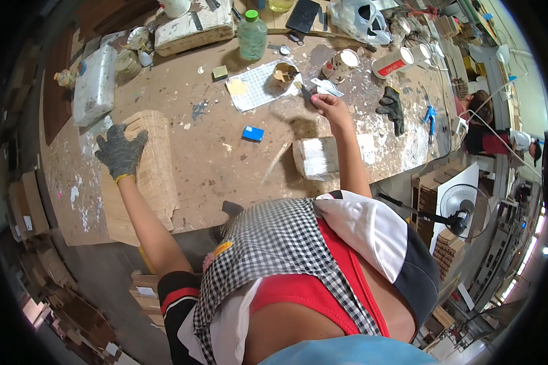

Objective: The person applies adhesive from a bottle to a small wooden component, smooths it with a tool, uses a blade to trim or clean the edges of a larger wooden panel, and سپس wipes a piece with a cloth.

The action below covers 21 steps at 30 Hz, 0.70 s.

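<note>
My left hand (pixel 122 151), in a grey knit glove with a yellow cuff, lies with fingers spread on a light-brown wood panel (pixel 154 161) at the left of the table. The panel seems to be one of a stack. My bare right hand (pixel 330 108) pinches a small dark scraper (pixel 305 92), whose handle is mostly hidden by the fingers. Its tip is beside a brown-smeared cup (pixel 284 73) standing on a checked paper sheet (pixel 259 90). Whether the tip touches the cup, I cannot tell. A yellowish patch (pixel 238 86) is on the sheet's left part.
A blue block (pixel 252 134) lies mid-table on the paint-spotted workbench (pixel 225 182). A white block (pixel 316 159) is under my right forearm. Farther back stand a green-capped jar (pixel 252 39) and paper cups (pixel 393 62). A dark glove (pixel 391 111) lies right; a fan (pixel 460 210) stands beyond the bench.
</note>
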Available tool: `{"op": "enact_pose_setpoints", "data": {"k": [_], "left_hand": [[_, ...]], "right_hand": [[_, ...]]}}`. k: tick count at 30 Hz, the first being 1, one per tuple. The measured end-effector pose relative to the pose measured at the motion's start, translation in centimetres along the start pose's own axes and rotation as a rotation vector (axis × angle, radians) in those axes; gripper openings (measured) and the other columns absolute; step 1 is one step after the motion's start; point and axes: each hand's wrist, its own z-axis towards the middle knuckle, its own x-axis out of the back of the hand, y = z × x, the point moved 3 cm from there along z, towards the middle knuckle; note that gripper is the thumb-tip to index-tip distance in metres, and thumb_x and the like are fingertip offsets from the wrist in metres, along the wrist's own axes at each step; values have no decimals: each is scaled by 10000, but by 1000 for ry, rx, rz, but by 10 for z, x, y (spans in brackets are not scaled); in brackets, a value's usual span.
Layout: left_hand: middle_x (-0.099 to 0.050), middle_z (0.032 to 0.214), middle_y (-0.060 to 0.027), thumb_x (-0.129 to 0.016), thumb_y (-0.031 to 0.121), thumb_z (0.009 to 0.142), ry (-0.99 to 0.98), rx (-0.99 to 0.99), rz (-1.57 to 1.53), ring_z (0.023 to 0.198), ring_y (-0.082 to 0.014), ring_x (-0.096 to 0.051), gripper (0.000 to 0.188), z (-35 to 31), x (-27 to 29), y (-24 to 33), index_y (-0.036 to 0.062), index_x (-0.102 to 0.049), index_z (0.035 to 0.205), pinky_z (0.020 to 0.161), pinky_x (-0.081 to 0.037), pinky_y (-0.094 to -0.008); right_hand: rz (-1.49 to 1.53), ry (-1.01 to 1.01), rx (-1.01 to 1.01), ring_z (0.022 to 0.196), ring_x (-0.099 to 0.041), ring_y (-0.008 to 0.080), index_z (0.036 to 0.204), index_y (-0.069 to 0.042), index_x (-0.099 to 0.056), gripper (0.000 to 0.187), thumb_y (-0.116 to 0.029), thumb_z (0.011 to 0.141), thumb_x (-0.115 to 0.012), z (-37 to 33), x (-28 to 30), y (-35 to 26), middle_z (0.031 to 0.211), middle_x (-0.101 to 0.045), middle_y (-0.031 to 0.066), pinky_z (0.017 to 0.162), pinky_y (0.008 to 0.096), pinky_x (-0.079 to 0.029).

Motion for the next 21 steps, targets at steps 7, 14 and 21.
{"op": "enact_pose_setpoints", "data": {"k": [7, 14, 21], "left_hand": [[-538, 1418, -68, -715, 663, 744, -2, 2, 13, 1441, -436, -291, 738, 3, 1, 5, 195, -608, 1304, 1113, -211, -685], [-547, 1415, -70, -732, 629, 751, -6, 10, -3, 1417, -435, -323, 722, -2, 6, 5, 182, -611, 1304, 1108, -249, -665], [-553, 1409, -73, -727, 629, 751, 5, 16, 12, 1423, -438, -313, 721, -1, 7, 6, 190, -607, 1310, 1115, -233, -661]], "right_hand": [[-166, -248, -177, 656, -583, 61, 973, -17, -749, 145, -118, 873, -778, 21, -58, 35, 802, -691, -2, 572, 209, -445], [-216, -221, -171, 694, -704, 155, 930, 31, -677, 122, -37, 870, -758, 67, -82, 45, 830, -699, 82, 620, 252, -599], [-144, -184, -161, 710, -706, 177, 920, 70, -662, 134, -3, 858, -755, 75, -81, 45, 824, -688, 95, 646, 272, -615]]}}
